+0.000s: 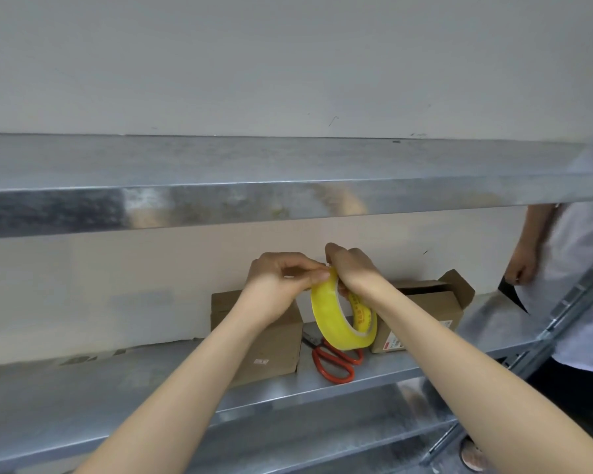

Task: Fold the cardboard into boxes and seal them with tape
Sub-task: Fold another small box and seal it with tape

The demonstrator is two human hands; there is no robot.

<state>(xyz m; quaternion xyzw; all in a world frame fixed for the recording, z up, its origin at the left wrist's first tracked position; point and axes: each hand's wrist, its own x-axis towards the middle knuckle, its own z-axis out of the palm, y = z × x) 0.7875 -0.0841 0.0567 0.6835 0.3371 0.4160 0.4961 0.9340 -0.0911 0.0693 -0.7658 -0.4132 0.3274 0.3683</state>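
A yellow roll of tape (336, 319) hangs in front of me over the metal shelf. My right hand (351, 268) grips it through the core at its top. My left hand (281, 278) pinches the roll's upper edge with thumb and fingertips, touching the right hand. Behind my left forearm a closed brown cardboard box (271, 343) stands on the shelf. To the right, a second cardboard box (432, 306) lies with its end flaps open, partly hidden by my right arm.
Red-handled scissors (336, 364) lie on the galvanised shelf (117, 388) between the two boxes. An upper shelf (220, 200) overhangs just above my hands. Another person in white (575, 268) stands at the right, a hand holding something dark. A lower shelf shows below.
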